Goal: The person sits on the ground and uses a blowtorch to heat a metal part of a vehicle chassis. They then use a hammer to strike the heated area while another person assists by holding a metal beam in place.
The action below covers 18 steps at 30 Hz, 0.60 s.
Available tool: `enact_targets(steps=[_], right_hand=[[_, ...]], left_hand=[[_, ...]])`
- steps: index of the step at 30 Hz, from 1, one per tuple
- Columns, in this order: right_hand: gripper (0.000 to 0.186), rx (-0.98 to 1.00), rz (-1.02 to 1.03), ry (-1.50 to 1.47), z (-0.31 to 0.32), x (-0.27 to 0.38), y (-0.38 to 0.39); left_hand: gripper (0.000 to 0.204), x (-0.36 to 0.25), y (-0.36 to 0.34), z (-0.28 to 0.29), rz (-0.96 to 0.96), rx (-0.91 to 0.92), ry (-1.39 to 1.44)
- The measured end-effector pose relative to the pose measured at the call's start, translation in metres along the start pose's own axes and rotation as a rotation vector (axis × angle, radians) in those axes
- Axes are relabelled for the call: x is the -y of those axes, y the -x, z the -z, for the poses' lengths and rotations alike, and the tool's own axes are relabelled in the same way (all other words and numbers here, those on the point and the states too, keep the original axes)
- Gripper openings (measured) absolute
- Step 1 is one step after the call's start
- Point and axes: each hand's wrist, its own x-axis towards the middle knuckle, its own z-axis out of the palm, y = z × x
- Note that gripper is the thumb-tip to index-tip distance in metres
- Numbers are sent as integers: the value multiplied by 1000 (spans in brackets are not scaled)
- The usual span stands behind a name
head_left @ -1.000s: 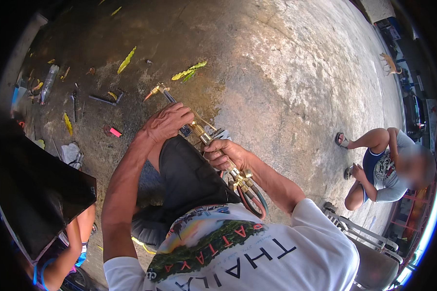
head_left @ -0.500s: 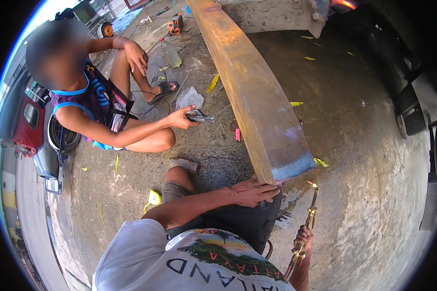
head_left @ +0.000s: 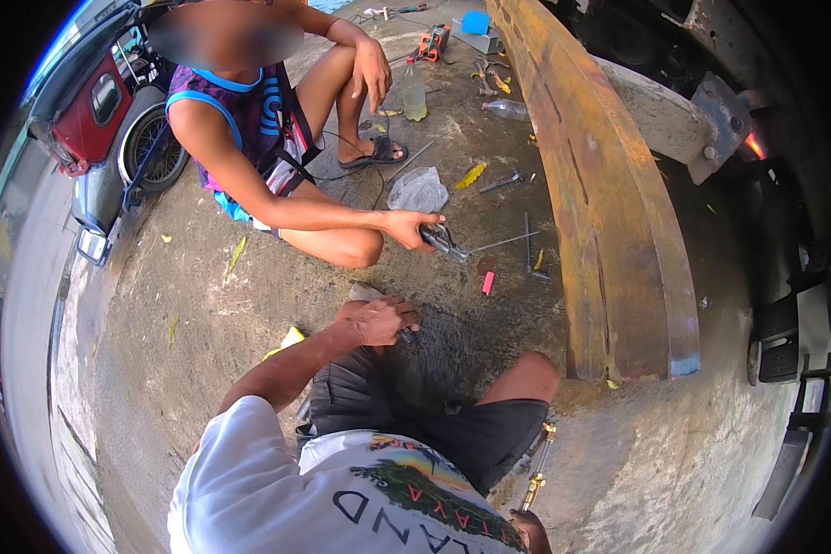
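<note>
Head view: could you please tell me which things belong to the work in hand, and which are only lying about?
Likely in use:
brass torch, in the right hand
small dark object, in the left hand
rusty beam, its end near the torch

Seemingly just lying about:
plastic bag
yellow leaf
pink object
upright bottle

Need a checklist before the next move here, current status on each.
1. Cutting torch gripped: ok, held in the right hand.
2. Torch tip apart from the rusty steel beam: ok.
3. Torch flame out: cannot tell; none is visible.
4. Left hand empty: cannot tell; a small dark item shows at its fingertips.
5. Co-worker's hand away from the beam: ok, left of it, holding a dark tool.
6. Loose items off the floor: not ok; plastic bag and small pink object lie there.
</note>
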Motion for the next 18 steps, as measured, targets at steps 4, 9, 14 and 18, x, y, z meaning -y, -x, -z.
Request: enact_targets(steps=[4,9,14,18], right_hand=[[38,-388,111,193,10,-51,-68],[72,-204,-105,-3,-1,-38,-59],[71,-260,-45,6,-43,5,-7],[69,-283,9,32,-62,24,15]], left_hand=[[45,-11,57,4,197,-237,125],[21,6,123,-14,687,-476,519],[36,27,169,0,1119,-472,552],[34,48,179,-19,1114,-468,555]])
